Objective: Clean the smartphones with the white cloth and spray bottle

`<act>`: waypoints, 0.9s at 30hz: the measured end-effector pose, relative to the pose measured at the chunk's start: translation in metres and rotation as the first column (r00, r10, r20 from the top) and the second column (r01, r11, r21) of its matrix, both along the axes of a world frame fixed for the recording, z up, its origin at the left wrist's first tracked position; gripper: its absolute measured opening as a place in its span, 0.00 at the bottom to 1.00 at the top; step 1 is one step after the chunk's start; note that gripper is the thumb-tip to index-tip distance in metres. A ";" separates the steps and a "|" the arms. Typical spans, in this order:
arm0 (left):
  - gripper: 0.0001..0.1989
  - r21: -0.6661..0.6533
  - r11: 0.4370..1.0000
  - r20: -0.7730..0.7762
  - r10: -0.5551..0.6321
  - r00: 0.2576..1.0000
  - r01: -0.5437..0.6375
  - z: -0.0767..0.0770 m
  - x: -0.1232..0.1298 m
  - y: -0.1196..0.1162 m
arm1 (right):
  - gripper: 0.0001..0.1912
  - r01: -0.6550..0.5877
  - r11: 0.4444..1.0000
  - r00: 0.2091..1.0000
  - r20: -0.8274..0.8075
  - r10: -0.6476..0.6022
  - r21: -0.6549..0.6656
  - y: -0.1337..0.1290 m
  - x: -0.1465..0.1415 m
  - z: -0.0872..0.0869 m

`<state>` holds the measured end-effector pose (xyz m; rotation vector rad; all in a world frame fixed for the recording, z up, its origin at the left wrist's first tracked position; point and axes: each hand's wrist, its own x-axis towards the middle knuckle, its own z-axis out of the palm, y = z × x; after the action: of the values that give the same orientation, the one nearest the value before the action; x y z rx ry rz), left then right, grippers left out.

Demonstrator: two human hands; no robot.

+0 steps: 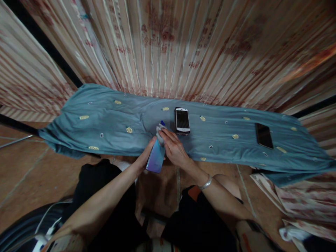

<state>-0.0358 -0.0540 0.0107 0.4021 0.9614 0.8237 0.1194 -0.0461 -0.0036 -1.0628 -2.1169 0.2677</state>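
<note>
A phone with a shiny blue-purple back (156, 158) is tilted over the near edge of the cloth-covered surface, with my left hand (147, 153) closed round its left side. My right hand (174, 146) presses a pale crumpled cloth (160, 134) against the phone's upper end. A small dark blue thing (162, 123) shows just beyond the cloth; what it is I cannot make out. To the right of my hands, a white-framed phone (182, 120) lies face up on top of a darker one.
Teal fabric with yellow pineapples (115, 122) covers the long narrow surface. A black phone (264, 135) lies at its right. Patterned curtains (168, 49) hang behind. At the lower left are a black round object (19, 224) and a white cable plug (54, 226).
</note>
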 end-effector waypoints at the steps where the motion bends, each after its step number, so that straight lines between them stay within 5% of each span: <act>1: 0.24 -0.039 0.999 -0.099 -0.011 0.995 0.007 0.007 0.001 -0.001 | 0.28 0.004 1.000 1.000 0.005 -0.004 -0.005 0.001 0.001 0.000; 6: 0.27 -0.080 0.997 -0.188 0.005 0.982 -0.021 0.028 0.003 -0.002 | 0.28 0.020 1.000 1.000 -0.008 -0.020 -0.017 0.007 0.003 -0.007; 13: 0.28 -0.045 0.998 -0.024 0.040 0.999 -0.041 0.021 -0.003 0.001 | 0.28 0.050 0.998 0.996 -0.077 -0.054 -0.049 0.012 0.004 -0.020; 27: 0.29 -0.012 0.989 -0.037 0.149 0.988 -0.149 0.027 0.005 0.007 | 0.24 0.051 0.977 0.969 -0.226 -0.098 -0.208 0.009 -0.001 -0.025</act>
<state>-0.0304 -0.0469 0.0380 0.3361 1.0393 0.9471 0.1184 -0.0374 -0.0283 -1.1630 -1.8623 0.5529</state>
